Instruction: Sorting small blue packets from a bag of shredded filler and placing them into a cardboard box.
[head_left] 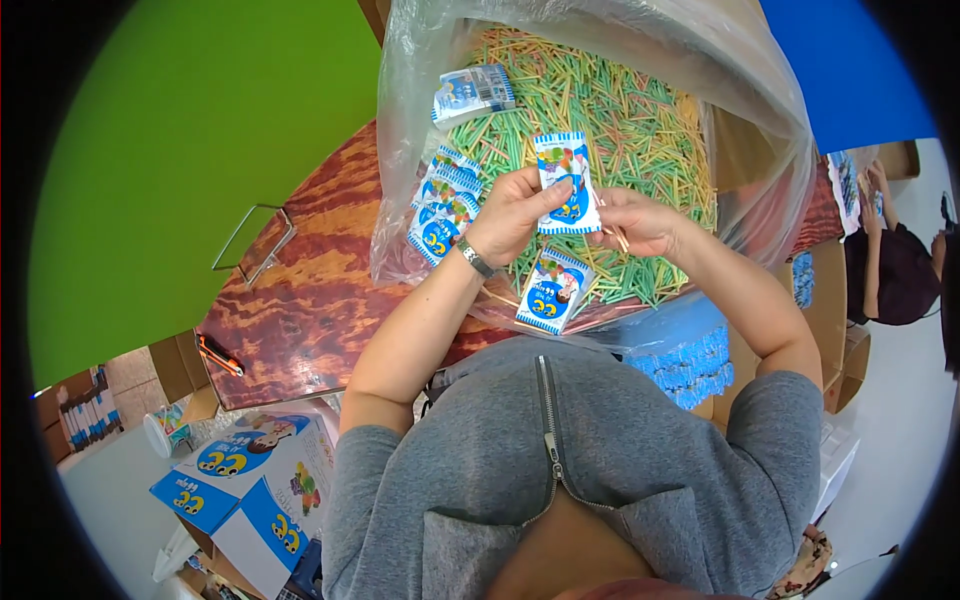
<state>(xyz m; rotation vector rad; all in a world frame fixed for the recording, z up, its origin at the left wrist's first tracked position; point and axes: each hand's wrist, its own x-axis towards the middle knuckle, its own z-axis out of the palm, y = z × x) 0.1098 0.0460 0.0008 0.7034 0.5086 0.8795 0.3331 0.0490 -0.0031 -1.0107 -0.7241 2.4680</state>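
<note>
My left hand (515, 215) is closed on a small blue-and-white printed packet (566, 158), thumb across its front, held upright over a heap of thin pastel sticks (640, 130). At the packet's lower right edge, my right hand (642, 222) pinches a few pale pink sticks (622, 239); whether its fingertips also touch the packet I cannot tell. The heap of green, yellow and pink sticks lies in a large clear plastic bag (750, 50). On it rest a packet (555, 292) below my hands, several overlapping packets (440, 215) to the left, and one packet (472, 93) farther back.
A red-brown patterned table (310, 290) carries a bent wire frame (250, 245) and an orange-black box cutter (220, 357) near its left edge. Printed cartons (225, 480) stand at lower left. Many blue packets (690, 370) lie beside my right side. Another person (895, 260) works at far right.
</note>
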